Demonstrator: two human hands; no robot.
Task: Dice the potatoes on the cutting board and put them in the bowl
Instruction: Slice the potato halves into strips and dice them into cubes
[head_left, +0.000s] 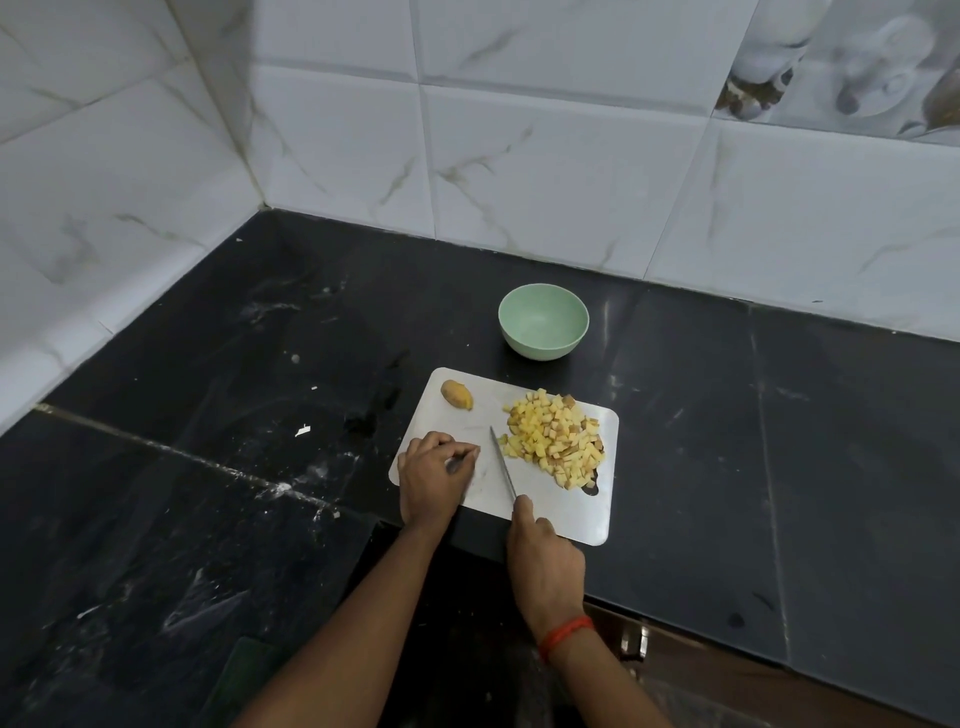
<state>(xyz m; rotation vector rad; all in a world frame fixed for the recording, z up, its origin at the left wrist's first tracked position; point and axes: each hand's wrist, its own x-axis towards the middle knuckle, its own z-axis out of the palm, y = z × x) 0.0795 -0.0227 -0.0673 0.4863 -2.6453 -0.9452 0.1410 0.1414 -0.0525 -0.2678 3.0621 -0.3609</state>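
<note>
Black polished stone bench (208, 364), smeared w/ pale streaks & a few white crumbs well to the left of both hands. Glossy white marble-look wall tiles (519, 156) behind, meeting in a corner.

L hand (436, 467): knuckles up, fingers curled, tips bunched together & pressed on the near-left part of the board. Can't tell if it pinches anything; that spot is blurred.

1 cutting board (566, 514): thin, flat, pale, rounded corners, dark hang-hole cutout at its right side.

1 potato end piece (457, 395): small, rounded, tan skin, lying on the board beyond the L hand, apart from it.

1 knife (503, 467): slim grey metal blade, tip pointing away, lying between the two hands, just right of the L fingertips.

R hand (545, 561): wrapped around the knife handle, index finger stretched along the blade's back. Red thread band (566, 631) on that wrist.

1 bowl (543, 322): round, smooth, mint green, on the bench beyond the board, straight ahead of the R hand.

1 heap of diced potato (556, 441): many small yellow cubes, some w/ brown skin, on the board right of the blade, touching its edge.
</note>
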